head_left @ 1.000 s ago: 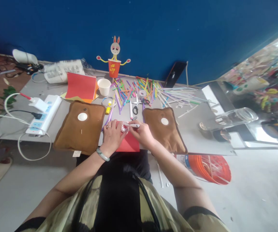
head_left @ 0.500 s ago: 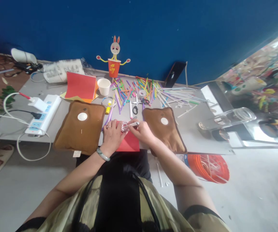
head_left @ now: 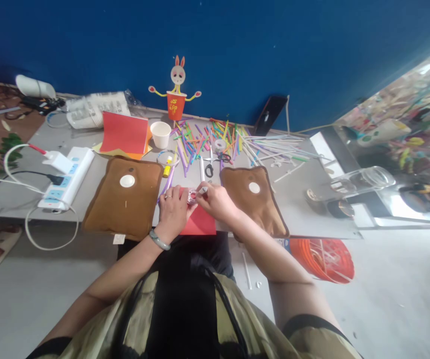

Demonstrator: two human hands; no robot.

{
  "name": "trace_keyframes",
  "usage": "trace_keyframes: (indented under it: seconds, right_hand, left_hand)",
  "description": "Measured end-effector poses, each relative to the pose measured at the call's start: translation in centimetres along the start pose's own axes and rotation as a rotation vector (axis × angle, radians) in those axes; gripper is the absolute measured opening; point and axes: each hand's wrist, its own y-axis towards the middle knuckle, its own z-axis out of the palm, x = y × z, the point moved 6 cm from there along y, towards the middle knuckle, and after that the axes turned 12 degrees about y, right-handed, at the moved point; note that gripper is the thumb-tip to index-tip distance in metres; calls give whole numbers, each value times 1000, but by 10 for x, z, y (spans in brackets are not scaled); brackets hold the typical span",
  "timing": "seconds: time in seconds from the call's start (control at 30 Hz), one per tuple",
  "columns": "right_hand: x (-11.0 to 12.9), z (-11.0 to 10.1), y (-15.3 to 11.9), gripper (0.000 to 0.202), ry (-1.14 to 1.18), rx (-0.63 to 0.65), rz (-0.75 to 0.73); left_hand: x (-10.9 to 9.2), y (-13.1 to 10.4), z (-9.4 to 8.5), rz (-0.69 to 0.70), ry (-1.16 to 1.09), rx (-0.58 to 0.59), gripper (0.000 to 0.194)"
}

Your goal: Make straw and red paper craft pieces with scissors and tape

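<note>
Red paper (head_left: 202, 223) lies at the table's front edge, between two brown cushion-like pads. On it rests a small round whitish ring (head_left: 192, 196) with red showing in its middle; its exact kind is hard to make out. My left hand (head_left: 173, 207), fingers bent, holds the ring against the paper from the left. In my right hand (head_left: 215, 201) a white marker pen (head_left: 203, 190) is pinched, its tip at the ring's right side and partly hidden by the fingers. Just beyond lie another white pen (head_left: 202, 169) and scissors (head_left: 210, 169).
Brown pads (head_left: 123, 199) flank both hands. Behind are coloured sticks (head_left: 200, 142), a paper cup (head_left: 160, 134), a glue stick (head_left: 167, 167) and a rabbit figure in a red cup (head_left: 176, 104). A power strip (head_left: 67, 179) sits left; an orange bucket (head_left: 323, 259) stands lower right.
My right hand has turned slightly and the pen stands more upright, with less of it showing. My left hand and the red paper stay in place.
</note>
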Motion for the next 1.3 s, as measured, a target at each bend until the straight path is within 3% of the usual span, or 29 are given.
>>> trace_keyframes:
  seconds: [0.2,0.67,0.87,0.93,1.07,1.3]
  right_hand:
    - [-1,5,-5,14,-56,-29,-89]
    - [-5,1,-6,14,206,-73,-129]
    - [-15,-33,-22,16,279,-353,-54]
    - [-17,-37,-32,17,273,-391,-60]
    - [-23,-28,-53,28,212,-358,-97]
    - [-29,-4,-77,60,-72,-186,-86]
  left_hand:
    - [-1,0,-3,13,-3,-1,40]
    - [0,-1,-3,7,-8,-8,41]
    - [1,-1,-1,-4,-4,-3,45]
    - [1,0,-1,1,-3,4,45]
    - [1,-2,-5,0,-2,15,46]
    - [-7,-4,-10,31,-36,-7,48]
